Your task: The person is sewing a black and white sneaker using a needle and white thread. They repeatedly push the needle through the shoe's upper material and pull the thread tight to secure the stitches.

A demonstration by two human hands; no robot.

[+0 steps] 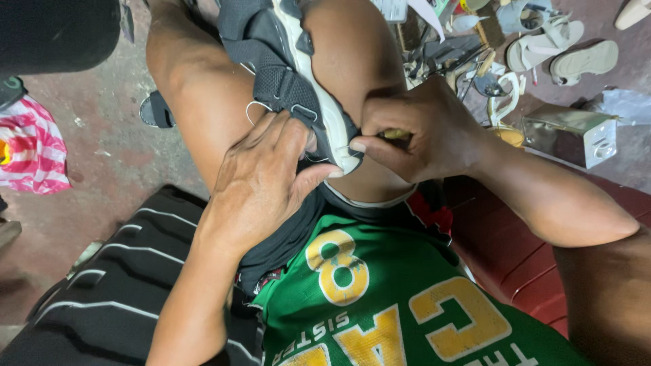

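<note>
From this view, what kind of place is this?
Likely an informal shoe-repair spot: a shoe clamped between the knees, loose sandals and scattered hand tools on a bare concrete floor.
</note>
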